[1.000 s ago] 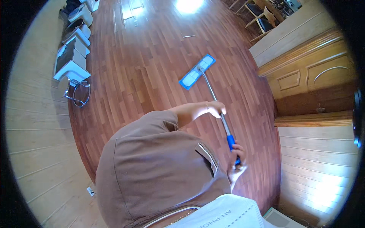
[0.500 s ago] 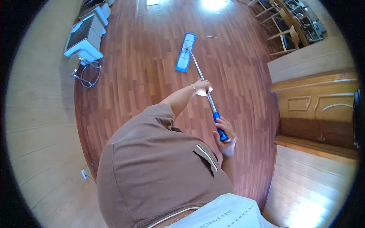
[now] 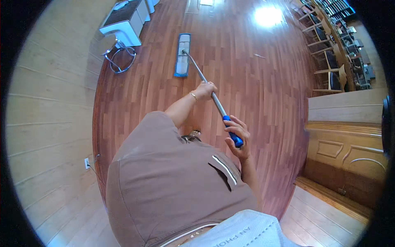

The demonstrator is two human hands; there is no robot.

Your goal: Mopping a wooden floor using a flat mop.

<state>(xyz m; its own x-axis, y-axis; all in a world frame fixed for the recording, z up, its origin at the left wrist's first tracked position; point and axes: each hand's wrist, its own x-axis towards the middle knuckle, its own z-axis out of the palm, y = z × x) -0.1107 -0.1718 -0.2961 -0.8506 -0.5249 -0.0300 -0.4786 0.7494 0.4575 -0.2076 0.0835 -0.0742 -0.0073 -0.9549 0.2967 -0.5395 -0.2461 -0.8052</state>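
Note:
A flat mop (image 3: 184,43) with a long blue-edged head lies on the wooden floor ahead of me, its silver pole slanting back toward my body. My left hand (image 3: 204,89), with a bracelet at its wrist, is closed round the middle of the pole. Lower down, my right hand (image 3: 243,139) holds the blue handle grip (image 3: 237,142) at the pole's end, thumb on one side and fingers loosely curved over the other. Part of the grip is hidden by those fingers.
To the left stand a chrome-framed stool (image 3: 119,57) and a white cabinet (image 3: 120,31) along the wall. Several chairs (image 3: 334,80) line a long table at the right, beyond a wooden door (image 3: 331,149). A small thin pale object (image 3: 259,56) lies on the floor.
The mop head has swung left and turned nearly straight ahead. Both hands moved slightly left and up with the pole. My view has turned, and a foot now shows below my left arm.

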